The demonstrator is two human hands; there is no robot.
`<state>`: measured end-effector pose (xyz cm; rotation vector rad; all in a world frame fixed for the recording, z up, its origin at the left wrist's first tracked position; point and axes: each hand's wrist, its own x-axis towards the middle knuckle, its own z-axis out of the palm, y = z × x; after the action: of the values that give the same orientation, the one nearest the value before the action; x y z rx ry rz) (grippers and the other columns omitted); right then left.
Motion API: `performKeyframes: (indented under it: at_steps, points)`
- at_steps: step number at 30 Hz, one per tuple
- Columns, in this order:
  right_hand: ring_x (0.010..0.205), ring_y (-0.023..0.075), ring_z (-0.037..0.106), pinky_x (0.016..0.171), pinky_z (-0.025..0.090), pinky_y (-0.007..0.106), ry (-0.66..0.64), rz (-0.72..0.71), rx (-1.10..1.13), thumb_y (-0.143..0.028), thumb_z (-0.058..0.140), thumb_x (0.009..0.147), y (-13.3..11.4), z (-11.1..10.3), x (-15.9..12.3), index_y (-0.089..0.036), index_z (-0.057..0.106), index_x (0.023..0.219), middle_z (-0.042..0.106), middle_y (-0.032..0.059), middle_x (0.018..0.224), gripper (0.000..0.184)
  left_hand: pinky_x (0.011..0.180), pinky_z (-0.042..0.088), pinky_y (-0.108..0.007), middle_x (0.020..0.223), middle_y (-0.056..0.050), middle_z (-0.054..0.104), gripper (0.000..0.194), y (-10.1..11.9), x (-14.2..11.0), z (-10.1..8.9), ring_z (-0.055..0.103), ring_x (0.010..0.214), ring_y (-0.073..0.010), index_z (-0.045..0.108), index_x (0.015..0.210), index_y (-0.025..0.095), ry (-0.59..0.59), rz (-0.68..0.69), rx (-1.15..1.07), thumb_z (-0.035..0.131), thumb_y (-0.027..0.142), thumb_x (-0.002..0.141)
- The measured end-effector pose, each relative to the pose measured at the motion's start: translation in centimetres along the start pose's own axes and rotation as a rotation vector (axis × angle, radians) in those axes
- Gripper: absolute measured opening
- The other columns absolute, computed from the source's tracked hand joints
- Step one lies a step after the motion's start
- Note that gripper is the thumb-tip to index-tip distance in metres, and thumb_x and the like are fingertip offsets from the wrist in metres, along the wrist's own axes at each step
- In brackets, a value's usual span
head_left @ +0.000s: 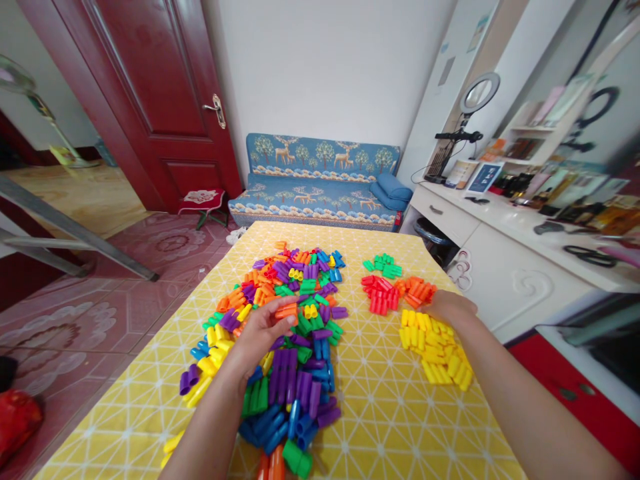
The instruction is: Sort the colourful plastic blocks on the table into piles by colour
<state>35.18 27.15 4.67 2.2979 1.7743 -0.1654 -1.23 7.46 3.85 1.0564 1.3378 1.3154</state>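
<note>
My left hand [265, 331] is closed on an orange plastic tube piece [287, 312], with thumb and fingers on its sides. Below and around it spreads a mixed heap of tube pieces in purple [283, 375], blue [265, 425], green [256, 397], yellow [213, 360] and orange. Over on the right, my right hand [447, 308] reaches to the edge of a small orange group [419, 291]; its fingers are mostly hidden. Beside that group lie red pieces [381, 295], green pieces [384, 265] and a larger yellow group [435, 347].
A yellow patterned cloth [373, 400] covers the table. Behind it stands a blue sofa [320, 190], with a red stool [203, 200] to its left. Along the right side runs a white dresser [500, 260] crowded with bottles. A metal frame leg [100, 237] slants at left.
</note>
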Motion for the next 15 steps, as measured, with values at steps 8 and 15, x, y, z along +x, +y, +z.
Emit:
performKeyframes:
  at_steps: [8,15]
  points:
    - [0.100,0.0324,0.066,0.073,0.051,0.040,0.069,-0.040,0.082,-0.045,0.073,0.065,1.2,0.6,0.8,-0.019,0.071,0.096,0.069,0.0162,0.107,0.040,0.064,0.050,-0.025,0.080,-0.003,0.064,0.062,0.5,-0.2,0.1,0.056,0.069,-0.0143,0.069,0.115,0.017,0.048,-0.005,-0.001,0.080,0.044,0.061]
    - [0.069,0.0218,0.066,0.058,0.044,0.028,0.158,-0.170,0.254,-0.035,0.073,0.059,3.0,1.2,2.1,-0.022,0.069,0.064,0.067,0.0032,0.067,0.015,0.063,0.049,-0.024,0.079,-0.002,0.064,0.061,0.6,-0.3,0.0,0.055,0.068,-0.0134,0.069,0.114,0.017,0.055,-0.012,0.013,0.080,0.045,0.060]
